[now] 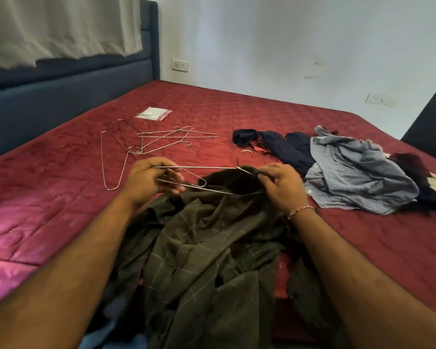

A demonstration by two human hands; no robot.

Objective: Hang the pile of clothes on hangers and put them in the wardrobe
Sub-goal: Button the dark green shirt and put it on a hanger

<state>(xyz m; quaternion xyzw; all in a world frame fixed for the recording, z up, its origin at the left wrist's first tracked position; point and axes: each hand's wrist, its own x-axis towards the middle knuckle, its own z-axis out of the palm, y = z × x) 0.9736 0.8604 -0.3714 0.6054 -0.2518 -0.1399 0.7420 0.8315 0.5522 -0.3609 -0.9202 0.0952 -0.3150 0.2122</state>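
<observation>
On a red bed [61, 197], an olive checked shirt [207, 248] spread between two outstretched forearms. Beyond, a pile of clothes [350, 172] and spare hangers [146, 142]. Left hand [146, 180] gripping a wire hanger [194, 176]; right hand [282, 187] pinching the collar.

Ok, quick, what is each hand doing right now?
Left hand: grips one end of the wire hanger.
Right hand: pinches the collar of the olive checked shirt at the hanger's other end.
</observation>
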